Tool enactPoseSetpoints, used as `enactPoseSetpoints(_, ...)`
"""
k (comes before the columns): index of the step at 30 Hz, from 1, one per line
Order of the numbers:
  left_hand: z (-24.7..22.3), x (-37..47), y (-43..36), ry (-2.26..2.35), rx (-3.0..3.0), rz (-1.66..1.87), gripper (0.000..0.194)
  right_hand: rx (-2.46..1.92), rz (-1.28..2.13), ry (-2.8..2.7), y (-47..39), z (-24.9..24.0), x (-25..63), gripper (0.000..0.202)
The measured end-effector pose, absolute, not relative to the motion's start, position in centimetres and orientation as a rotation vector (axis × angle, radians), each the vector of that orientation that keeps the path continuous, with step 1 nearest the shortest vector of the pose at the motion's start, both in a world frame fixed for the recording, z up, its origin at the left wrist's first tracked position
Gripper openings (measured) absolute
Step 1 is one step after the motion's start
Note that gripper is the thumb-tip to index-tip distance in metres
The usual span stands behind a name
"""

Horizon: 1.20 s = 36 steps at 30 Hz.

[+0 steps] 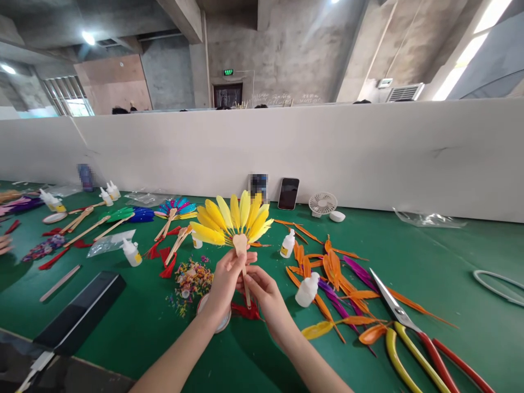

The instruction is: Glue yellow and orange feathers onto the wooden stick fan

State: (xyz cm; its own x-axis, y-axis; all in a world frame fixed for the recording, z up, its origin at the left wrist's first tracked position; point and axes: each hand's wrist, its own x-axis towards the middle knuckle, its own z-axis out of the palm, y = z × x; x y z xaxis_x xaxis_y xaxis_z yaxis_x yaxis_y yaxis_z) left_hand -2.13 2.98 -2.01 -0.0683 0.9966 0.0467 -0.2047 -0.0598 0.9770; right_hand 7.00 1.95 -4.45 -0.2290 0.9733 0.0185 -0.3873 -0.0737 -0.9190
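A fan of yellow feathers [235, 215] spreads upright in the middle of the head view, on a pale wooden handle [239, 243] with a heart-shaped top. My left hand [225, 278] is closed round the handle just below the heart. Lower down, my right hand [264, 289] has its fingers closed at the handle's stem, close to the left fingers. A red tassel [246, 311] lies below the handle's lower end. Beneath my left hand is a round dish [224, 323], partly hidden, beside a pile of small colourful bits [191, 278].
Orange and purple feathers [339, 273], white glue bottles [307, 289] and large scissors [399, 314] lie right. Further fans [174, 210] and a black box [84, 311] are left. A phone [289, 194] and small fan [322, 203] stand behind. Another person's hand [5, 244] shows far left.
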Motion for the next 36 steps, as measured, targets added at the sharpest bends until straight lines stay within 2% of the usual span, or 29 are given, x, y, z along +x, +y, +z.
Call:
enactPoseSetpoints(9,-1.5,-2.1,2.7,1.079,1.031,1.472,0.037,-0.932,1.17,-1.028,3.1,-3.5,8.2,0.033)
enactPoseSetpoints(14,-1.1,-1.8,2.3,1.059,1.045,1.389,0.039,-0.889,1.176,-0.993,5.0,-0.4,10.1,0.047)
enactPoseSetpoints(21,-1.5,-1.8,2.3,1.005,1.135,1.331,0.037,-0.863,1.171,-1.038,7.2,2.3,10.9,0.033)
enactPoseSetpoints(31,-1.5,-1.8,2.0,1.016,1.123,1.316,0.034,-0.763,1.245,-1.025,6.9,2.7,11.3,0.027)
enactPoseSetpoints(36,-1.6,-1.8,2.2,1.002,1.121,1.317,0.033,-0.697,1.249,-1.057,7.2,2.2,11.5,0.017)
